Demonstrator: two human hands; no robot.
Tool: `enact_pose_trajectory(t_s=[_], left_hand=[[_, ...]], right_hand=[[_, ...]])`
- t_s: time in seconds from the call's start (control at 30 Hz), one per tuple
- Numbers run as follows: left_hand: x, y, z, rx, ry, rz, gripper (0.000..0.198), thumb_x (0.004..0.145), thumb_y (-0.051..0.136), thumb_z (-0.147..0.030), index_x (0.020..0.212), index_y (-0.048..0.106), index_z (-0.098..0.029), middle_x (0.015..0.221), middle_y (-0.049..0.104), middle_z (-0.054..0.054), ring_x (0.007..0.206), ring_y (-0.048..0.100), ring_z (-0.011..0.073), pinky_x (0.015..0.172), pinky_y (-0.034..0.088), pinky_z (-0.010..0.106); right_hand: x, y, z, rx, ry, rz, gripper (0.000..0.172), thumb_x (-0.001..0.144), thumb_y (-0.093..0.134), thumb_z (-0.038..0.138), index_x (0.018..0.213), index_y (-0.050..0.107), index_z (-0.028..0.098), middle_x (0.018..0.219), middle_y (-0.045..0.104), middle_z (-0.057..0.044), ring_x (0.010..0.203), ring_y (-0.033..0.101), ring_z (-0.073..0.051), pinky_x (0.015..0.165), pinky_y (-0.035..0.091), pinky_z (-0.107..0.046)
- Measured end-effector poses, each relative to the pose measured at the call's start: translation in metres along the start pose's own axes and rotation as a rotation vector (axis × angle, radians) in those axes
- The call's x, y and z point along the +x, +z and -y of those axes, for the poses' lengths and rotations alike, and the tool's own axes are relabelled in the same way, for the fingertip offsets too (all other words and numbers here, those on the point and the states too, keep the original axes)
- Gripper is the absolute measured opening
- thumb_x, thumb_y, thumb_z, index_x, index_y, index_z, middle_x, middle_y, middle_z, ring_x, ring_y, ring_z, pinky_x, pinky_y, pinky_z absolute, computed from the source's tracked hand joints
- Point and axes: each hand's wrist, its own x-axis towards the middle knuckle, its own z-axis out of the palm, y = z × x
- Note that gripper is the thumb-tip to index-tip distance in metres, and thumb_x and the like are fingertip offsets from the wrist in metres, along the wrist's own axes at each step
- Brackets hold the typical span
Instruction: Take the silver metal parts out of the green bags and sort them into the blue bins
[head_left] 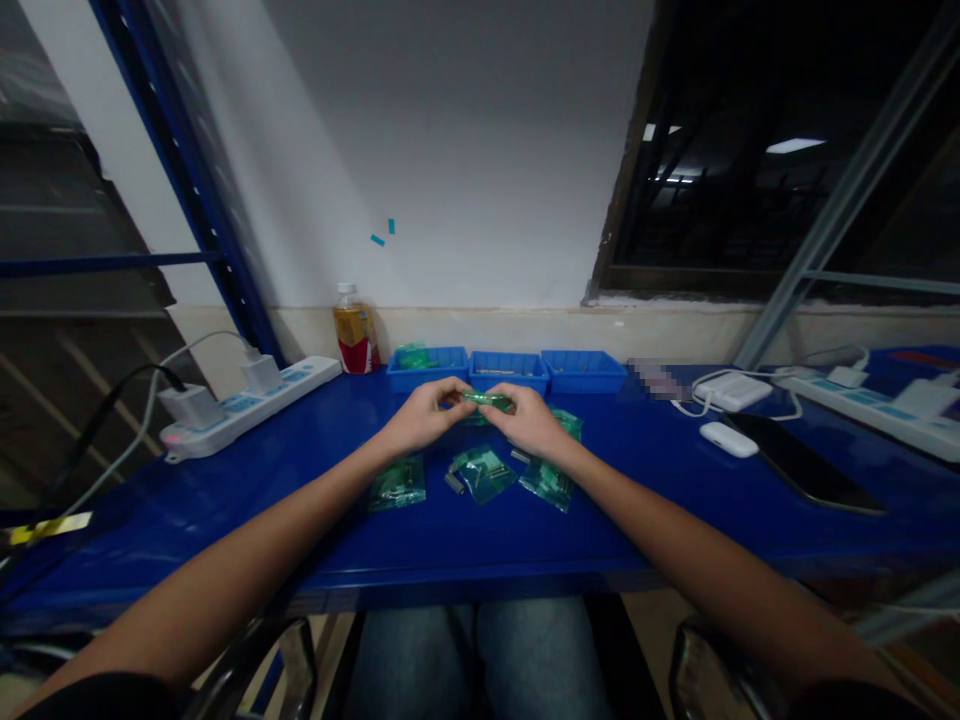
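Note:
My left hand (424, 412) and my right hand (528, 418) meet above the blue table (480, 545) and together pinch a small green plastic bag (487, 400) between their fingertips. Below the hands lie three more green bags with small metal parts inside: one at the left (398, 482), one in the middle (484, 470), one at the right (548, 482). A loose small metal part (454, 482) lies beside the middle bag.
Three blue bins (508, 370) line the wall, the left one holding green bags. A drink bottle (355, 338) and a white power strip (247, 405) stand at the left. A phone (806, 463), white charger cases (729, 438) and another power strip (877, 405) lie at the right.

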Motion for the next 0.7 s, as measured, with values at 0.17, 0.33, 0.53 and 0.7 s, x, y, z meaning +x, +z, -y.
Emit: enact_pose_trajectory(t_s=[0.17, 0.33, 0.53, 0.7], left_hand=[[0.028, -0.042, 0.012, 0.512, 0.129, -0.339, 0.023, 0.084, 0.051, -0.033, 0.096, 0.061, -0.016, 0.085, 0.062, 0.006, 0.080, 0.057, 0.0185, 0.074, 0.043, 0.029], [0.049, -0.061, 0.035, 0.796, 0.020, -0.138, 0.050, 0.076, 0.059, -0.045, 0.114, 0.059, -0.014, 0.109, 0.059, 0.014, 0.104, 0.053, 0.0292, 0.091, 0.039, 0.037], [0.007, -0.067, 0.021, 0.451, -0.152, 0.511, 0.061, 0.067, 0.066, -0.056, 0.117, 0.060, -0.022, 0.116, 0.061, 0.009, 0.104, 0.056, 0.0263, 0.088, 0.041, 0.031], [-0.018, -0.061, 0.025, 0.525, -0.193, 0.550, 0.090, 0.044, 0.077, -0.060, 0.125, 0.054, -0.028, 0.124, 0.054, 0.012, 0.107, 0.053, 0.0321, 0.084, 0.043, 0.035]], right_hand=[[0.006, -0.008, -0.003, -0.073, -0.028, -0.163, 0.028, 0.076, 0.061, 0.029, 0.099, 0.058, 0.014, 0.088, 0.059, -0.006, 0.078, 0.055, -0.016, 0.068, 0.044, -0.029], [0.005, -0.019, -0.003, -0.220, -0.081, -0.032, 0.026, 0.080, 0.059, 0.030, 0.102, 0.060, 0.015, 0.088, 0.061, -0.006, 0.082, 0.056, -0.018, 0.077, 0.043, -0.033], [-0.011, -0.027, 0.014, -0.389, -0.246, 0.690, 0.062, 0.070, 0.069, 0.050, 0.124, 0.055, 0.022, 0.111, 0.059, -0.008, 0.106, 0.050, -0.026, 0.089, 0.040, -0.038], [-0.015, -0.019, 0.016, -0.426, -0.243, 0.663, 0.057, 0.069, 0.072, 0.039, 0.122, 0.055, 0.022, 0.112, 0.057, -0.009, 0.106, 0.049, -0.027, 0.089, 0.039, -0.040]])
